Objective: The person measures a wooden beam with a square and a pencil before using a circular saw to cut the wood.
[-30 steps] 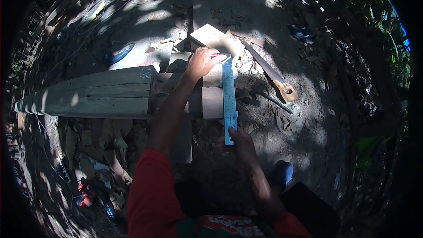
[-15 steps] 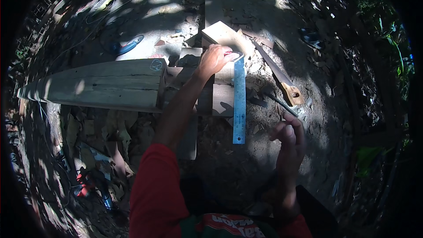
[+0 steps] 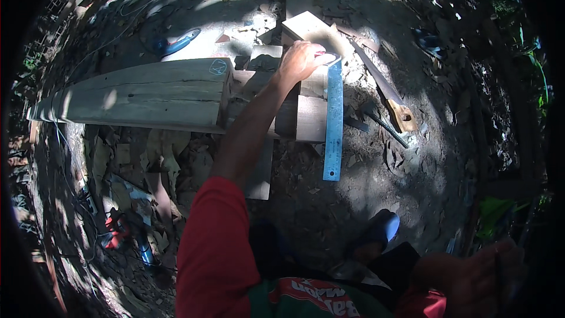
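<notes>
My left hand [image 3: 299, 62] is closed around the stock end of a metal try square [image 3: 333, 123], against the wood. The square's ruled blade runs toward me along the end of a squared wooden piece [image 3: 312, 112]. This piece lines up with a big tapered timber [image 3: 141, 94], which has a mark near its right end. A pale wooden block [image 3: 306, 25] sits just beyond the left hand. My right hand [image 3: 471, 274] is low at the right, away from the timber, dim and blurred. A thin dark line crosses it, and I cannot make out its grip.
A handsaw [image 3: 385, 85] with a wooden handle lies right of the square, beside a dark metal rod [image 3: 386, 128]. A blue power tool [image 3: 176, 44] rests beyond the timber. Red and blue tools [image 3: 118, 232] lie lower left among leaves and cords. A shoe [image 3: 379, 229] shows near me.
My right hand has swung from beside the rod down to the lower right. The left hand keeps the square at the wood; the whole view has shifted slightly.
</notes>
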{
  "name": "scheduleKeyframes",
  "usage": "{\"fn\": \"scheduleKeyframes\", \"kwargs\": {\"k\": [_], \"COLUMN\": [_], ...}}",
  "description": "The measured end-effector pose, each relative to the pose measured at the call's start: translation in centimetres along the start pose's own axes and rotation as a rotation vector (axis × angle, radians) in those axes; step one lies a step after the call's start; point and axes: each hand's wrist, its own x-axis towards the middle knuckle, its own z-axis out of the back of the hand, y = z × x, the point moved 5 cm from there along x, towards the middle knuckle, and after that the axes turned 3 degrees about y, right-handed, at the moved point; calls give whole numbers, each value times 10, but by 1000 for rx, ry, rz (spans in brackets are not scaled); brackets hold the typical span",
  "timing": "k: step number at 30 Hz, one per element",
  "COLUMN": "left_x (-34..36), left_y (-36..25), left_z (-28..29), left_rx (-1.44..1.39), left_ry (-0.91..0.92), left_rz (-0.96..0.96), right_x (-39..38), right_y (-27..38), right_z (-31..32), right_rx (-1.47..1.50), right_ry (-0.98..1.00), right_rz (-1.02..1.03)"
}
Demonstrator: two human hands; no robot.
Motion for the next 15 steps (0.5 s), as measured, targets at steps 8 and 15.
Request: {"fn": "scheduleKeyframes", "kwargs": {"k": [8,15], "left_x": [-6,-1], "left_y": [11,-2], "left_z": [-4,1], "left_rx": [42,-5], "left_ry": [9,114], "left_rz": [-4,132], "right_x": [-50,-79], "right_y": [-183,-230], "right_z": [-157,-211], "right_rx": [540,558], "right_ry": [274,610], "right_rz": [-980,-832]}}
